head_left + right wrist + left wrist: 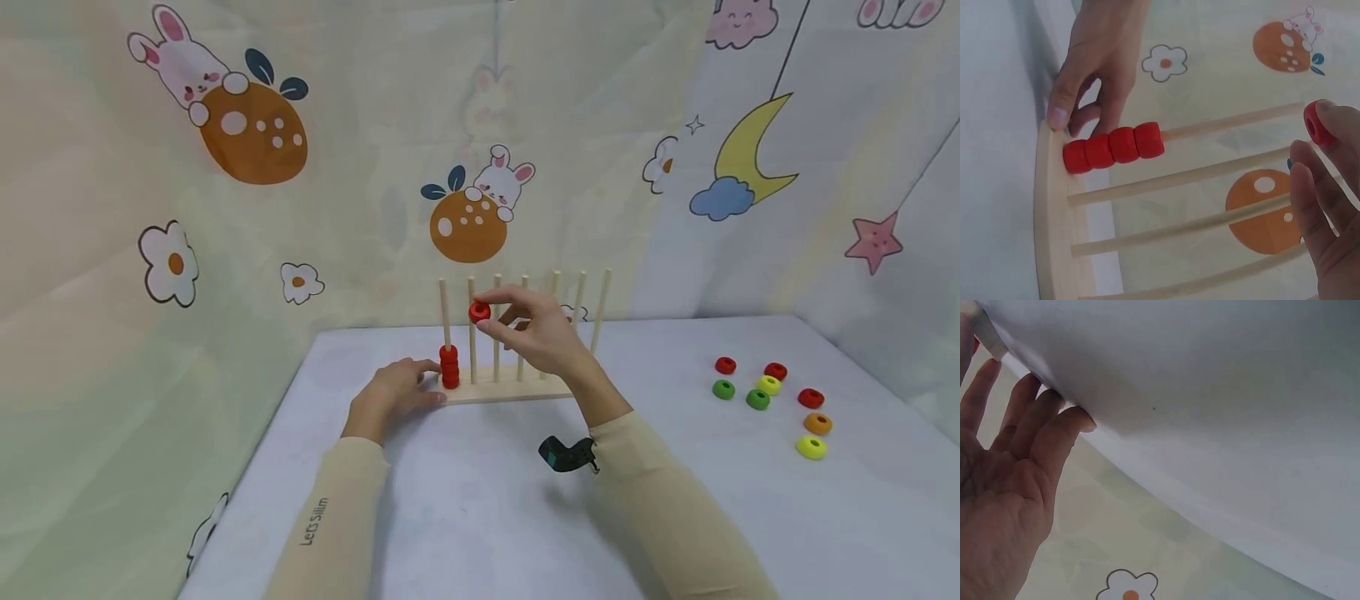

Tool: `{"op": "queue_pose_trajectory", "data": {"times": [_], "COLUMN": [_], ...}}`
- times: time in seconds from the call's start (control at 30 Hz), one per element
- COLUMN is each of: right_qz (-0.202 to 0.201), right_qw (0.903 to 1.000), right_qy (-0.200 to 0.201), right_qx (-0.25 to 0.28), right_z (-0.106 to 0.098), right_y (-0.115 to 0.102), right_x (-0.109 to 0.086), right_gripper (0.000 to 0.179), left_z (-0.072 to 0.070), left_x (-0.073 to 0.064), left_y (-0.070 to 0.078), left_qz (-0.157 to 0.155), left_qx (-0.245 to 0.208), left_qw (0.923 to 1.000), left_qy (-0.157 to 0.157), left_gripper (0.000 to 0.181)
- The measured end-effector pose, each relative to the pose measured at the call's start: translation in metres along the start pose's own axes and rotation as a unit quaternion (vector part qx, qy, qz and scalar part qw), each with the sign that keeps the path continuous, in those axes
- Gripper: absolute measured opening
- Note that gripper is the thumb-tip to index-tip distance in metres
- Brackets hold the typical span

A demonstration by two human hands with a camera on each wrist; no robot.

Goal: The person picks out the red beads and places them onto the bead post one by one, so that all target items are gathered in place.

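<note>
A wooden peg stand point(510, 390) with several upright pegs stands near the table's back edge. Its leftmost peg carries a stack of several red beads point(1113, 149). My left hand point(393, 387) grips the left end of the base, thumb at the front corner and fingers behind it. Between thumb and fingertips, my right hand point(536, 332) pinches another red bead point(1314, 124), its hole showing. That bead is up near the peg tops and overlaps the second peg in the head view. Fingers hide parts of the pegs behind the right hand.
To the right on the white table point(465, 517) lie several loose beads: red point(725, 365), green point(723, 389), yellow point(812, 447) and one orange point(817, 423). A black wrist camera point(566, 454) hangs at the right sleeve. Behind the table hangs a printed cloth point(360, 167).
</note>
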State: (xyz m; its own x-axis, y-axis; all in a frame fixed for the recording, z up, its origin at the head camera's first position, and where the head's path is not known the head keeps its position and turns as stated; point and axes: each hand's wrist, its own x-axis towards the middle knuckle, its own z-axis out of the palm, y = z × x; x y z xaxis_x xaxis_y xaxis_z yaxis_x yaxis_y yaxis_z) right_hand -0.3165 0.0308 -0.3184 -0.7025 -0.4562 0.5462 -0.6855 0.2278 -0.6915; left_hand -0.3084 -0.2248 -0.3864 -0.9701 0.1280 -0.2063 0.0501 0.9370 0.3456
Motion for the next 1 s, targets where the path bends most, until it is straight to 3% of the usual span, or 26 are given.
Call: {"op": "queue_pose_trajectory", "data": {"times": [0.2,0.4,0.7,1.0], "right_qz": [-0.015,-0.028,-0.021,-0.001], "right_qw": [0.9996,0.9983,0.9938,0.9905], "right_qy": [0.014,0.037,0.059,0.081], "right_qx": [0.022,0.034,0.091,0.111], "right_z": [0.010,0.018,0.032,0.042], "right_y": [-0.004,-0.010,-0.016,-0.017], "right_x": [0.010,0.021,0.034,0.047], "right_gripper": [0.038,0.038,0.038,0.034], "left_z": [0.001,0.003,0.001,0.001], "left_x": [0.001,0.003,0.004,0.002], "left_y": [0.004,0.003,0.001,0.003], "left_qz": [-0.036,-0.040,-0.053,-0.050], "left_qx": [-0.007,-0.018,-0.027,-0.023], "left_qw": [0.9993,0.9990,0.9982,0.9985], "left_qy": [-0.004,0.005,-0.007,-0.005], "left_gripper": [0.063,0.065,0.066,0.063]}}
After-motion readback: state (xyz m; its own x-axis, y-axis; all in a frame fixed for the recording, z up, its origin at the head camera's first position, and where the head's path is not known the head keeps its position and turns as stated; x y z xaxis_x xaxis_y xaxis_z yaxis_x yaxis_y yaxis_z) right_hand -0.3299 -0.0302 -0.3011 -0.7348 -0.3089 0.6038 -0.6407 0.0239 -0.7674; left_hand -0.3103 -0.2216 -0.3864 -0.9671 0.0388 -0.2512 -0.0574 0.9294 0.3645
